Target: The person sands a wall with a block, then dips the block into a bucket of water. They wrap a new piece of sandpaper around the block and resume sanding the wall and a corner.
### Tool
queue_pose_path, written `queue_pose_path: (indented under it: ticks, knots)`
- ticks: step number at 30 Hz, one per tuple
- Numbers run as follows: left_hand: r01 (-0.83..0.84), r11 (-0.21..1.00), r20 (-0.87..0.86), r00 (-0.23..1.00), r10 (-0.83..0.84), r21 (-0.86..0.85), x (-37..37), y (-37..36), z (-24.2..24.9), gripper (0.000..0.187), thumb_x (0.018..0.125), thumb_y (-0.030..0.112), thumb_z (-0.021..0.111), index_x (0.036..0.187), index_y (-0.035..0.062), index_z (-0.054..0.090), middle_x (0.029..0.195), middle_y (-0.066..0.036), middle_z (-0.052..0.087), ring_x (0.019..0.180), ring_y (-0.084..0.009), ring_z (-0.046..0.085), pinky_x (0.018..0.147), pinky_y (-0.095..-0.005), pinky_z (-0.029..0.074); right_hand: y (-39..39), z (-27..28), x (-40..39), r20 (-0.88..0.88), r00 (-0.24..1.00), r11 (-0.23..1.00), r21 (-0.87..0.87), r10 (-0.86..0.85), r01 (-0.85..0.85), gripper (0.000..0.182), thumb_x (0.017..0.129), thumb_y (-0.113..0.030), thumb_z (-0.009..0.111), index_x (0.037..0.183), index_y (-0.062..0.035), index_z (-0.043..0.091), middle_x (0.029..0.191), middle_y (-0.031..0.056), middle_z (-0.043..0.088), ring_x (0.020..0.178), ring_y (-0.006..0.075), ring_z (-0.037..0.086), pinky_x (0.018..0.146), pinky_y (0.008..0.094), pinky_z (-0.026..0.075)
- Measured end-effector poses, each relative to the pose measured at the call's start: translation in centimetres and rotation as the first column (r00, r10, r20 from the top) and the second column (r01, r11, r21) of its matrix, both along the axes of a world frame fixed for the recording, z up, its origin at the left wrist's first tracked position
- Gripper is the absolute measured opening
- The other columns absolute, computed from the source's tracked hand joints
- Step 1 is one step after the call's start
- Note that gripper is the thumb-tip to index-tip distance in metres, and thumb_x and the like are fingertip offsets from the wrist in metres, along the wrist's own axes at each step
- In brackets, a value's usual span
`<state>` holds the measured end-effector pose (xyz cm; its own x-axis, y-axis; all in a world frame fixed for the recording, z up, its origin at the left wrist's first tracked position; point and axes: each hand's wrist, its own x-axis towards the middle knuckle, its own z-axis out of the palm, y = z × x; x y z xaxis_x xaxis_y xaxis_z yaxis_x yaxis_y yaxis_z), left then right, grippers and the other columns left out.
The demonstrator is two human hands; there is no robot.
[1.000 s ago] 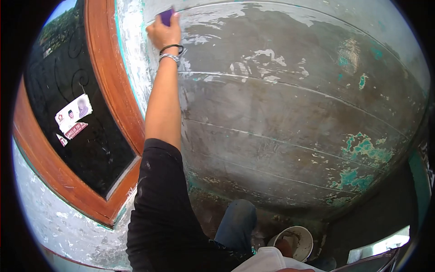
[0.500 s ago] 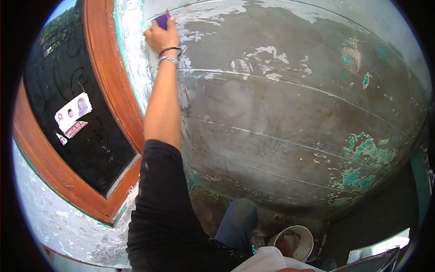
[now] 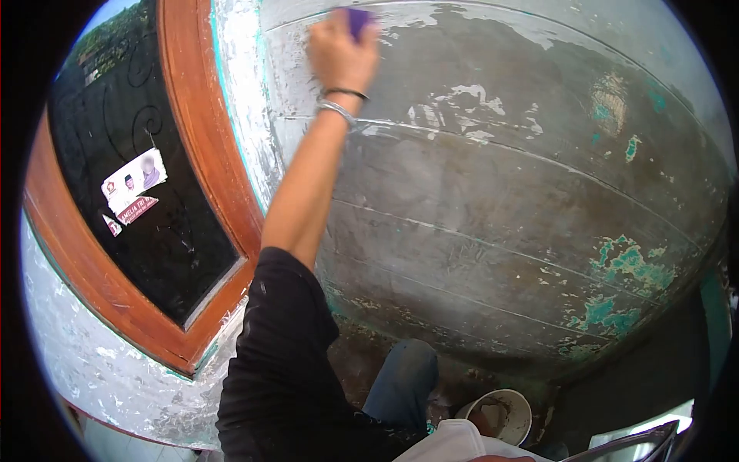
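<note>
My left hand [image 3: 342,58], blurred by motion, is closed around a flat purple putty spreader [image 3: 359,23] high on the grey wall [image 3: 462,185]. The fingers are on its left side and the thumb on its right. Two bands circle the wrist. Whitish smears mark the wall right of the hand and below it. A white bucket [image 3: 517,404] stands low in front of me, with wet-looking residue inside. A brownish shape at the bucket's left side may be part of my right hand, but white cloth [image 3: 454,443] hides most of it.
At left is a wooden-framed dark window [image 3: 204,154] with a torn sticker [image 3: 135,185]. Turquoise old paint [image 3: 612,308] shows at the wall's lower right. My bent knee [image 3: 404,377] is near the wall's foot. A dark-rimmed object [image 3: 639,443] lies at bottom right.
My left hand has moved right along the upper wall with the purple putty spreader, away from the window frame. The view has shifted slightly; the bucket stays in place.
</note>
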<state>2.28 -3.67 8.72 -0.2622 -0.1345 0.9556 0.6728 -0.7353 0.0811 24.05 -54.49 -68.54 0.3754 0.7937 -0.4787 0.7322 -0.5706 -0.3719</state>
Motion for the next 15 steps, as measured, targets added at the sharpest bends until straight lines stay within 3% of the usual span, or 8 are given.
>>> queue_pose_path:
  ticks: [1,3,4,6,8,10,15]
  knots:
    - [-0.002,1.0,0.005,1.0,0.002,-0.001,0.7,-1.9,-0.6,0.049,0.076,0.045,0.064,0.105,0.0056,0.061,0.09,-0.017,0.057,0.084,-0.0332,0.055,0.072,-0.0429,0.046,0.2,0.1,-0.1,0.002,1.0,1.0,-0.001,-0.003,0.003,0.035,0.083,-0.031,0.044,0.099,-0.0073,0.065,0.099,0.0192,0.063,0.093,0.0385,0.059,0.083,0.0476,0.047]
    - [0.11,0.99,-0.293,0.953,-0.081,0.084,0.7,-4.6,-1.9,0.061,0.073,0.033,0.07,0.124,0.0062,0.051,0.109,-0.015,0.051,0.099,-0.0302,0.051,0.086,-0.0394,0.041,0.1,0.2,-0.4,0.002,1.0,1.0,-0.005,-0.001,0.001,0.035,0.083,-0.03,0.044,0.098,-0.0073,0.065,0.099,0.0192,0.063,0.093,0.0387,0.059,0.083,0.0477,0.047]
    - [0.102,0.992,-0.29,0.954,-0.076,0.075,-0.3,-2.7,-1.7,0.061,0.073,0.033,0.07,0.124,0.0062,0.051,0.109,-0.015,0.051,0.099,-0.0302,0.051,0.086,-0.0394,0.041,0.0,0.4,-0.3,0.004,1.0,1.0,-0.005,-0.002,0.002,0.035,0.083,-0.03,0.044,0.098,-0.0073,0.065,0.099,0.0193,0.063,0.092,0.0387,0.059,0.083,0.0478,0.047]
    - [-0.061,0.979,-0.087,0.993,0.079,0.197,-3.6,3.8,-0.5,0.045,0.077,0.042,0.064,0.103,0.0062,0.058,0.09,-0.017,0.055,0.083,-0.0333,0.054,0.07,-0.0446,0.046,-0.1,0.6,-0.2,-0.002,1.0,1.0,-0.001,-0.01,0.01,0.034,0.083,-0.03,0.044,0.098,-0.0072,0.065,0.099,0.0194,0.063,0.092,0.0389,0.059,0.082,0.0479,0.047]
    - [-0.105,0.935,0.033,0.992,0.124,-0.34,-8.3,6.4,-1.0,0.047,0.08,0.042,0.061,0.11,0.0063,0.056,0.096,-0.018,0.055,0.088,-0.034,0.054,0.074,-0.0433,0.045,-0.6,0.6,-0.2,-0.005,1.0,1.0,-0.004,-0.02,0.02,0.034,0.083,-0.03,0.044,0.098,-0.0072,0.065,0.098,0.0195,0.063,0.092,0.039,0.059,0.082,0.048,0.047]
    - [-0.258,0.907,0.002,0.962,0.274,-0.332,-10.1,7.9,-4.2,0.051,0.082,0.039,0.06,0.118,0.0039,0.052,0.102,-0.019,0.053,0.095,-0.0343,0.051,0.081,-0.0436,0.042,-1.2,0.3,-0.4,-0.01,1.0,1.0,-0.01,-0.026,0.026,0.034,0.083,-0.029,0.044,0.098,-0.0072,0.065,0.098,0.0196,0.063,0.092,0.0392,0.059,0.082,0.0481,0.047]
    - [-0.191,0.95,-0.035,0.981,0.188,-0.248,-8.1,5.7,-14.0,0.058,0.084,0.034,0.058,0.128,-0.0012,0.045,0.11,-0.02,0.049,0.103,-0.0355,0.047,0.089,-0.0451,0.036,-2.9,-0.3,-0.8,-0.021,0.998,0.999,-0.009,-0.054,0.054,0.033,0.083,-0.029,0.044,0.097,-0.0072,0.064,0.097,0.0198,0.063,0.091,0.0395,0.059,0.081,0.0485,0.047]
